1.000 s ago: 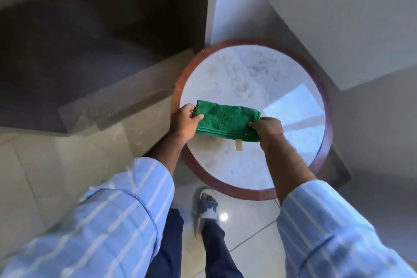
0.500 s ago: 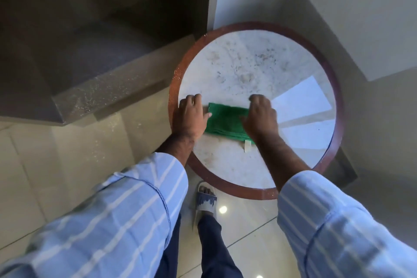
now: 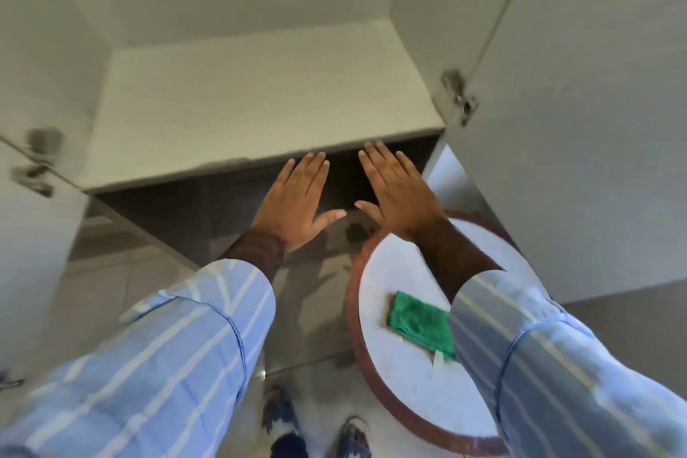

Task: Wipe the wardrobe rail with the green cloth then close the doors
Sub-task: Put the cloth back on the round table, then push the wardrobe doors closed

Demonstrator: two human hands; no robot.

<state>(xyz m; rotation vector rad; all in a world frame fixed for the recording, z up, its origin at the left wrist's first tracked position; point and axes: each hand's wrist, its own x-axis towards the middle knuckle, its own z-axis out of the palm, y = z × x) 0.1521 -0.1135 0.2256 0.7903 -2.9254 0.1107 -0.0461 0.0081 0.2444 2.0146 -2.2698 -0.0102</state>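
Note:
The folded green cloth [image 3: 422, 323] lies flat on the round white table [image 3: 405, 383], partly hidden by my right sleeve. My left hand [image 3: 295, 203] and my right hand [image 3: 397, 193] are raised side by side, palms down, fingers spread, holding nothing, in front of the wardrobe's white shelf [image 3: 260, 104]. Both wardrobe doors stand swung outward: the left door [image 3: 33, 253] and the right door [image 3: 580, 123]. No rail is visible in this view.
Metal hinges sit on the left door [image 3: 37, 160] and the right door [image 3: 459, 97]. The table has a reddish-brown rim [image 3: 353, 309] and stands close to the right door. Tiled floor and my sandalled feet [image 3: 316, 431] are below.
Both hands let go of the green cloth, leaving it on the table, and rose toward the wardrobe. The view tilted up from the table to the wardrobe's interior and doors.

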